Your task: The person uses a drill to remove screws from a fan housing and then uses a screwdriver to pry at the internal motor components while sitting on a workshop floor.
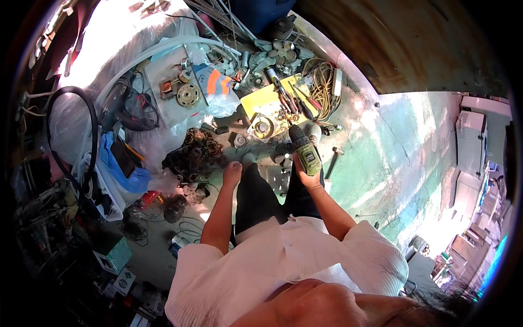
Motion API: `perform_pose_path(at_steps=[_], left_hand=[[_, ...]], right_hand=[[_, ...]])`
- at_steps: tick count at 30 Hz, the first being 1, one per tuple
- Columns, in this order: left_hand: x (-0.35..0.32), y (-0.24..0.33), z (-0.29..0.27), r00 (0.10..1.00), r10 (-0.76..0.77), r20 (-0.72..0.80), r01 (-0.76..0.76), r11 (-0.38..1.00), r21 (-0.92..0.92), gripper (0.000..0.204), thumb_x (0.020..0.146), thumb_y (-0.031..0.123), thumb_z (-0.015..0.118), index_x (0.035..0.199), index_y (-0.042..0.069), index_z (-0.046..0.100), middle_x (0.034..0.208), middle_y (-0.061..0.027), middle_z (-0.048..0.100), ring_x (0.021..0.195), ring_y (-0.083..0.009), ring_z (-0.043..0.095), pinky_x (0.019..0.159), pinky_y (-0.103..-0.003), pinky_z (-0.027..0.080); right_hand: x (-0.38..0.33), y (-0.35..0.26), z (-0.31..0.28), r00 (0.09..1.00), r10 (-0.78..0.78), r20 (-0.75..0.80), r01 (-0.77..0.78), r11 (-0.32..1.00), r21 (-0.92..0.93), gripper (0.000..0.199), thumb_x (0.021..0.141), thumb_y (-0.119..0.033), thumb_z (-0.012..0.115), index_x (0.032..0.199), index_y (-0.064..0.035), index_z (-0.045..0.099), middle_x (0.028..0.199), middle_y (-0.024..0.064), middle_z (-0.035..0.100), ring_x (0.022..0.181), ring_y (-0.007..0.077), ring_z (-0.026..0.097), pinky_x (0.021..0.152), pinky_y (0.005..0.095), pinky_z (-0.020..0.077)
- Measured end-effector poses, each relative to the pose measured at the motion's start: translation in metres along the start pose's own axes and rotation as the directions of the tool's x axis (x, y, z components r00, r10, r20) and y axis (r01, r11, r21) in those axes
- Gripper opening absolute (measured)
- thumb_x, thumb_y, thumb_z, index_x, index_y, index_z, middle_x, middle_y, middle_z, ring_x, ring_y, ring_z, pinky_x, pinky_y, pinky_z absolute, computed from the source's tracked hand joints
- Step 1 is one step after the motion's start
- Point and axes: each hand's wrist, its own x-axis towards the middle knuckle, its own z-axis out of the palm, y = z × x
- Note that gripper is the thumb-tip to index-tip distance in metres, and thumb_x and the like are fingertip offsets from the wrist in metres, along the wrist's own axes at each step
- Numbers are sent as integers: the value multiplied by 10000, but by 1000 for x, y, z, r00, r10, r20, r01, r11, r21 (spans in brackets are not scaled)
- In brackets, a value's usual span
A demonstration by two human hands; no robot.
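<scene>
My right hand [309,180] is wrapped round an olive-green cordless drill [308,158], its dark chuck pointing away from me toward a yellow board [255,102] on the floor. To the left, my left hand [232,172] hangs above the floor with its fingers curled; whether anything is inside cannot be made out. Pliers [286,99], a red-handled screwdriver [312,102] and small metal parts lie on the board. A round metal motor part [263,127] sits at the board's near left corner. Right of the drill rests a hammer [335,160] with a dark handle.
Coiled cable [326,82] lies beyond the board's right end. On the left are a grey panel bearing a round gear-like part [188,95], a corded power tool [136,111], a black hose [50,117] and piled scrap windings [199,147]. A brown-stained panel [414,43] overhangs the far right.
</scene>
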Motion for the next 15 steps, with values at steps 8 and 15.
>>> perform_pose_path(at_steps=[8, 15], left_hand=[[-4, 56, 136, 987, 142, -77, -135, 986, 94, 374, 910, 303, 634, 1178, 42, 628, 1086, -196, 679, 1040, -390, 644, 895, -453, 508], [2, 57, 277, 921, 269, 283, -320, 935, 152, 330, 882, 255, 690, 1136, 50, 638, 1029, -168, 681, 996, -371, 650, 846, -444, 518]], right_hand=[[90, 101, -40, 974, -11, 227, 18, 999, -28, 274, 796, -110, 803, 1017, 8, 693, 914, 98, 745, 820, 188, 735, 724, 308, 560], [160, 179, -62, 895, -206, 395, 278, 951, -133, 739, 722, -251, 860, 1339, -12, 531, 1085, 134, 709, 944, 225, 724, 834, 312, 556]])
